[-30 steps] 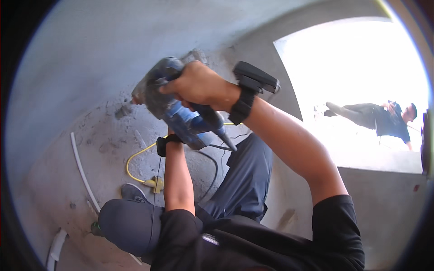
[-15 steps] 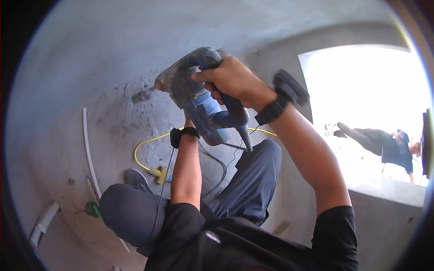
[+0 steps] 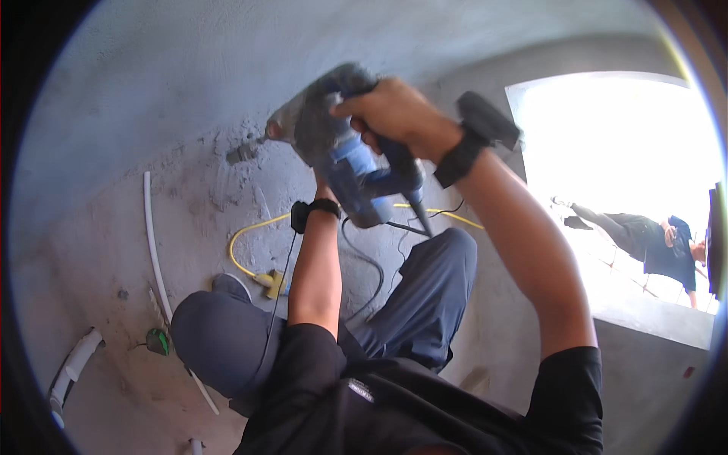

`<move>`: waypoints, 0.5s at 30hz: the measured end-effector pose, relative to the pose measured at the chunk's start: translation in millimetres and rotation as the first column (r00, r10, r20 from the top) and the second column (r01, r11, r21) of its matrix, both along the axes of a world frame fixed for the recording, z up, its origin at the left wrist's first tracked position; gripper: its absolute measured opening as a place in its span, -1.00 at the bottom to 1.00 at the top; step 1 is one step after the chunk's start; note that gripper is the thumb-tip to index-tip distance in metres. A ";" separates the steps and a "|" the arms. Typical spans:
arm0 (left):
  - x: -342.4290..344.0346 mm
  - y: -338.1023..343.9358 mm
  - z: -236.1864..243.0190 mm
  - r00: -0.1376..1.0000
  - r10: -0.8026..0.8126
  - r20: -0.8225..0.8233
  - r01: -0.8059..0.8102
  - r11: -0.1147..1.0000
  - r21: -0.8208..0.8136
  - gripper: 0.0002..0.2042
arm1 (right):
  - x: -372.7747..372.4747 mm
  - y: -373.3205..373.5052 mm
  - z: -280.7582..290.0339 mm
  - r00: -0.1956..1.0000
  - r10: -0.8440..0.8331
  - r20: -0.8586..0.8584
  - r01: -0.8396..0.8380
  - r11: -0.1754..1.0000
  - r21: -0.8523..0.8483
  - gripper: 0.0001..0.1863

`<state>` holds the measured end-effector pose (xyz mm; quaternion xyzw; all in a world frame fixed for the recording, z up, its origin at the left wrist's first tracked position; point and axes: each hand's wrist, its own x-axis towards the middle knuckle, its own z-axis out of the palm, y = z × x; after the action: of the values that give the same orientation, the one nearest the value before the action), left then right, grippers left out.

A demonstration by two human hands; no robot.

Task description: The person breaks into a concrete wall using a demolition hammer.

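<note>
My right hand (image 3: 383,114) is closed round the handle of a dusty blue-and-grey rotary hammer drill (image 3: 341,174), its thumb over the top. My left hand (image 3: 322,180) reaches behind the tool's body, its fingers hidden. At the tool's nose, a grey, blurred bit (image 3: 245,152) points at a chipped, rough patch (image 3: 220,183) of the concrete surface. The tool's black power cord hangs from the rear of the handle, near my bent right knee (image 3: 440,273). Both my wrists carry black strapped devices.
A yellow cable with a yellow connector (image 3: 274,282) lies below the tool. White conduit (image 3: 152,243) runs at left, near a green object (image 3: 158,341) and a larger white pipe (image 3: 74,368). At right, a bright opening (image 3: 607,136) shows another person (image 3: 656,250) outside in dark clothing.
The drill and both hands appear higher and farther right in the picture. The surroundings have shifted too, so much of this is camera movement. The grip of my right hand is unchanged.
</note>
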<state>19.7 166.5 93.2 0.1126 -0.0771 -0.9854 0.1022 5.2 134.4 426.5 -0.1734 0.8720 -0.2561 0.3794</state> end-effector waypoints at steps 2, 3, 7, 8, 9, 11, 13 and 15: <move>6.4 7.9 3.1 1.000 -0.013 -0.016 0.013 1.000 0.027 -0.70 | 0.6 6.3 -10.5 0.999 -0.029 0.026 0.030 0.999 -0.037 -0.68; -2.1 7.1 5.5 1.000 -0.008 -0.026 0.009 1.000 0.022 -0.70 | -6.6 11.0 -8.9 0.999 -0.024 0.023 0.025 0.999 -0.037 -0.68; 11.0 9.5 -7.0 0.999 0.004 0.036 -0.004 1.000 0.007 -0.70 | 8.5 8.4 8.9 0.997 0.032 -0.071 -0.028 0.998 0.053 -0.71; 8.0 9.5 -5.4 1.000 -0.002 0.021 0.002 1.000 0.015 -0.70 | 2.1 12.9 -6.9 0.999 -0.046 -0.011 0.046 0.999 -0.003 -0.70; 8.0 9.8 -4.9 1.000 -0.016 0.002 0.016 1.000 0.025 -0.70 | -5.9 19.7 -18.8 0.991 -0.119 0.055 0.122 0.991 -0.056 -0.69; 14.9 12.6 -3.3 1.000 -0.022 -0.008 0.022 0.999 0.041 -0.70 | 1.6 18.8 -13.1 0.991 -0.113 0.065 0.115 0.993 -0.029 -0.69; -4.5 9.7 -0.3 1.000 -0.009 -0.004 0.009 1.000 0.012 -0.70 | 3.9 12.0 -2.5 0.999 -0.006 -0.041 0.005 0.999 -0.031 -0.69; 3.5 10.6 -4.1 1.000 -0.007 0.031 0.007 1.000 0.006 -0.70 | 3.6 6.4 4.5 1.000 -0.031 0.002 0.031 0.999 -0.037 -0.68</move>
<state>23.2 177.1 89.1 0.1276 -0.0763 -0.9841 0.0973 8.8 140.7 431.0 -0.1667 0.8693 -0.2780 0.3730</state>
